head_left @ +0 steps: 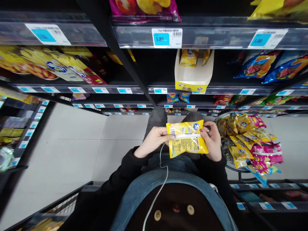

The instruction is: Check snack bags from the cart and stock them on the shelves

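Between my hands, in front of my knees, is a yellow snack bag (185, 144), its printed back with a white seam turned up toward me. My left hand (154, 139) pinches the bag's left end, thumb on top. At the other end my right hand (212, 140) grips the bag, thumb over the edge, fingers partly behind it. To the right of that hand stands a round wire basket (228, 160) heaped with yellow snack bags (244, 123) and magenta bags (267, 157).
Ahead, shelves (134, 32) carry price tags and snack bags. A white and yellow display box (193, 75) with small yellow bags stands on the middle shelf. Pale floor (79, 138) lies to my left. A wire cart (60, 205) is at lower left. A white cable (166, 179) hangs over my front.
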`<state>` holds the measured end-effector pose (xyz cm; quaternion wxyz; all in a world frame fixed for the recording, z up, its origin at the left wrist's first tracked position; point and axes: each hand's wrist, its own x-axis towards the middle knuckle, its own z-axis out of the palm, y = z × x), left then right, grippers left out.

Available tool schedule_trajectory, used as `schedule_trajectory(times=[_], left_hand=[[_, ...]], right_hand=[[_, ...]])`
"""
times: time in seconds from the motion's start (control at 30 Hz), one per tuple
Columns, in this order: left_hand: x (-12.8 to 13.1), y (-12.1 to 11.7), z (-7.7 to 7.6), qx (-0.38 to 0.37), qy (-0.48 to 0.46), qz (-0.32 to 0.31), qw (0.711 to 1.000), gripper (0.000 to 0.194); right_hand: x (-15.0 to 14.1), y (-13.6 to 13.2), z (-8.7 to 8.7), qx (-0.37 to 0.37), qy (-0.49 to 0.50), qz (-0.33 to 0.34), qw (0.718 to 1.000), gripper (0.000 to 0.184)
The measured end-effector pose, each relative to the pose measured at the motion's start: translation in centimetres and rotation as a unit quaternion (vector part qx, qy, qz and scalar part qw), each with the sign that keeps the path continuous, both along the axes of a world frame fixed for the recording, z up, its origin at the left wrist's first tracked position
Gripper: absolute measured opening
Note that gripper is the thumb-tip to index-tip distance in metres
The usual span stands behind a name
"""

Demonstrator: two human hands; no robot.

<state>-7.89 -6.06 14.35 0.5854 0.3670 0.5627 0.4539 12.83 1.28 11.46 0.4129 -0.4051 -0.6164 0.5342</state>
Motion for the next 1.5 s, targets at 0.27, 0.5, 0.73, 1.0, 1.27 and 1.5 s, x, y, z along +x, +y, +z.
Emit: schedule_trajectory(times=[0.27,0.5,0.73,1.0,1.27,1.5], left_hand=[[-0.3,0.0,1.3,-0.043,0.031,-0.041,0.998,0.025],[-1.9,0.4,2.5,-0.083,0.000,-0.150,0.985,0.023],[-2.8,-0.1,2.0,-0.089,0.001,-0.158,0.983,0.024],[-1.5,-0.4,-0.2,-0.035,-0.076,0.032,0.996,0.050],[-0.2,0.2,-1.0,0.066,-0.058,0.198,0.976,0.054],[0.0,0.4,-1.0,0.014,-0.029,0.086,0.996,0.071]], right_hand=[[1.6,-0.2,0.8,-0.226,0.025,0.096,0.969,0.030],[1.7,-0.8,1.5,-0.271,0.038,0.110,0.955,0.034],[2.0,-0.3,2.5,0.074,-0.063,0.089,0.991,0.034],[2.1,-0.4,4.1,0.444,-0.184,0.118,0.869,0.009],[2.1,-0.9,1.9,0.147,-0.094,0.033,0.984,0.039],[0.5,-1.0,0.7,-0.129,-0.037,0.005,0.991,0.032]])
